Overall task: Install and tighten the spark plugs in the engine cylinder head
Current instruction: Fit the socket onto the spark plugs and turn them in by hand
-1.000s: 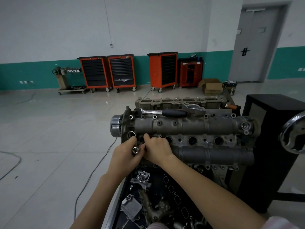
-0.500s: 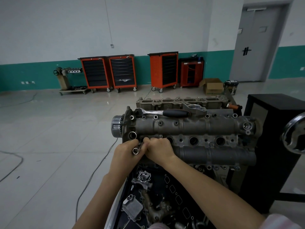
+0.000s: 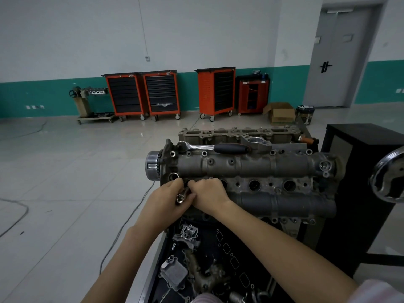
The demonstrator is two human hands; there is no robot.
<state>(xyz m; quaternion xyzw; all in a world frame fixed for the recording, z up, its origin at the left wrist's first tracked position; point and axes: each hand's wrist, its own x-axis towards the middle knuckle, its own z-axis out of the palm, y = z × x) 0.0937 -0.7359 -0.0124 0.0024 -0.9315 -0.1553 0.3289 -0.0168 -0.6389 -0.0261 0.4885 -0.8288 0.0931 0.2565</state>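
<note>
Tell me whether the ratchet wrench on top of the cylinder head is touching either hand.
Apart. The head view shows the ratchet wrench lying along the cylinder head's far edge, with bare metal between it and the left hand and right hand.

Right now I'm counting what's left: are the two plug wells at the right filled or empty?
Seemingly empty: the two right plug wells in the cylinder head show as dark open holes; their bottoms are hidden.

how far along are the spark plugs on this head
Early on. Done: nothing visibly; no plug can be seen seated. In hand: both hands work at the leftmost plug well, the left hand gripping a socket, the right hand beside it with fingers curled at the hole. Left: the open wells further right look dark and empty, and the ratchet lies unused on the cylinder head, so tightening hasn't begun.
</note>
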